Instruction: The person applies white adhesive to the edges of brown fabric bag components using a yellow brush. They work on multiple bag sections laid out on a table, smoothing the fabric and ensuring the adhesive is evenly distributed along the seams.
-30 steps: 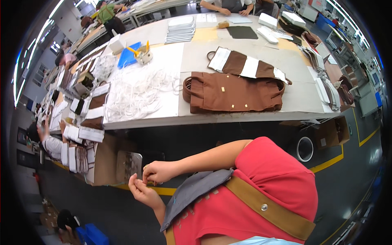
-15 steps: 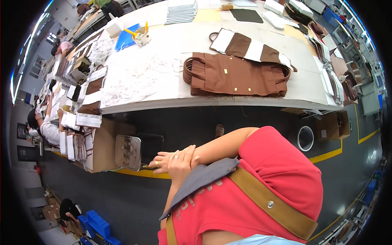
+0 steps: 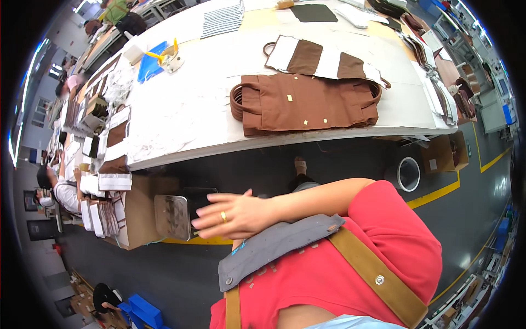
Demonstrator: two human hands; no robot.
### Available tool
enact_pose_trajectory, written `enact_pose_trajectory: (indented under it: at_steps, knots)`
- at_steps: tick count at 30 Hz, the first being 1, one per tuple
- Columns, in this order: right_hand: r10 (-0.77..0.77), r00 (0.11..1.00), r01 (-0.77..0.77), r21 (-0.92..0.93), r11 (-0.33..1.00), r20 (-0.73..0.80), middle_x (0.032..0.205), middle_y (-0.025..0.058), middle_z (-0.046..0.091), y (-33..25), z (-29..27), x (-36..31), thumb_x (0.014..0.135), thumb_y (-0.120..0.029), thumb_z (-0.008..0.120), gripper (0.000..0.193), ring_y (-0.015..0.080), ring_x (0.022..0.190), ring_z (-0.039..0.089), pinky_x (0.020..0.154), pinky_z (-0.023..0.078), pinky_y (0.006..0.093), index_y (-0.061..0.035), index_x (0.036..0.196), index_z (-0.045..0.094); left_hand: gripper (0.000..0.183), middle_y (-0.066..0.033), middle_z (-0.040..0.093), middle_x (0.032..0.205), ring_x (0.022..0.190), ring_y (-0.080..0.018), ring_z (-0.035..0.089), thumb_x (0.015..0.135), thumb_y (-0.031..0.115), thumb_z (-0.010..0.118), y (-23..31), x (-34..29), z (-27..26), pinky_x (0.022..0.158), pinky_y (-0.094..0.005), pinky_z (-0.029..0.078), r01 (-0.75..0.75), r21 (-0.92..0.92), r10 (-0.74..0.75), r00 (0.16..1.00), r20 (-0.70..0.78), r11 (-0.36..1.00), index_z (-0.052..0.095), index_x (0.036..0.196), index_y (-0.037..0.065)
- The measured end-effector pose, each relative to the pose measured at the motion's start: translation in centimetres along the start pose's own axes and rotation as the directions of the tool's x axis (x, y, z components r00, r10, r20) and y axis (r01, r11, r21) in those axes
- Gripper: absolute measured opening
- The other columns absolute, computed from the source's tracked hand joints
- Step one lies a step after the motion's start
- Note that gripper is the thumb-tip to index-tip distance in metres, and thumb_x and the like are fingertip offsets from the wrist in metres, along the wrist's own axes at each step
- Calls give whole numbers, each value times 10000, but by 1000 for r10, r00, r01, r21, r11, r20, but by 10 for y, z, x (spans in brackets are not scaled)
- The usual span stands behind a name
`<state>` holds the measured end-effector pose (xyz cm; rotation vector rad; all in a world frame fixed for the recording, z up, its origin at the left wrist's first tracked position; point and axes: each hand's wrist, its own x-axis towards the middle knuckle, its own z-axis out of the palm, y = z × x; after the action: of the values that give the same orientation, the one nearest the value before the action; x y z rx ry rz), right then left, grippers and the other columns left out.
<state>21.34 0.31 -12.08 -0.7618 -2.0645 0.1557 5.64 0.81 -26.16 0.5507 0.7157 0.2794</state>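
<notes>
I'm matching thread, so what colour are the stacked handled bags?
Brown; the bags show best in the head view.

Left hand – hidden behind the right hand [image 3: 236,215] and grey apron bib [image 3: 279,249]; right fingers [image 3: 208,221] blurred. Striped stack [image 3: 223,20] – cut by the upper edge; pale-blue cloth [image 3: 359,323], by the lower.

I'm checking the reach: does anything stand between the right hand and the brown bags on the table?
The near edge of the table lies between the right hand and the brown bags; no loose item shows in the way. The brown-and-white piece lies along their far side.
</notes>
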Motion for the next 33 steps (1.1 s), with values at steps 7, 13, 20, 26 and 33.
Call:
enact_pose_trajectory:
  at_steps: [7, 13, 20, 26, 33]
  knots:
    - [161, 967, -137, -130, 982, 197, 1279, 35, 460, 82, -40, -105, 753, -162, 508, 418, 247, 1187, 408, 1033, 264, 411, -182, 1171, 526, 741, -142, 426, 1287, 1193, -242, 389, 876, 607, 189, 49, 76, 102, 1016, -413, 283, -116, -384, 200, 962, 186, 916, 400, 1272, 17]
    - [764, 589, -752, -524, 399, -264, 1286, 102, 404, 209, -190, -193, 735, -90, 517, 518, 280, 1204, 357, 995, 253, 461, -97, 1243, 413, 675, -148, 635, 875, 911, -272, 585, 923, 522, 161, 111, 119, 162, 900, -384, 401, -103, -197, 164, 932, 325, 975, 305, 1321, -4]
    - [963, 253, -710, -694, 121, -92, 1328, 110, 403, 311, -256, -304, 767, -21, 433, 523, 283, 1195, 411, 985, 328, 417, -109, 1282, 400, 161, -40, 571, 866, 843, -107, 533, 848, 118, 575, 113, 206, 238, 796, -240, 424, -114, 388, 104, 994, 45, 915, 553, 969, 14]
    - [890, 233, -972, -119, 203, -392, 878, 119, 643, 342, -365, -278, 807, -62, 389, 318, 303, 870, 598, 772, 461, 352, -95, 1033, 609, 101, -8, 567, 776, 717, -79, 524, 867, 118, 550, 111, 218, 236, 691, -205, 427, -126, 381, 165, 984, -73, 916, 565, 831, 24]
    - [554, 626, -764, -575, 293, -549, 959, -3, 642, 305, -462, -210, 797, 7, 427, 424, 188, 762, 614, 623, 494, 288, -254, 1069, 621, 510, -70, 537, 620, 645, -136, 512, 960, 334, 339, 144, 266, 242, 641, -274, 406, -197, 533, 247, 969, -23, 823, 487, 574, 36]
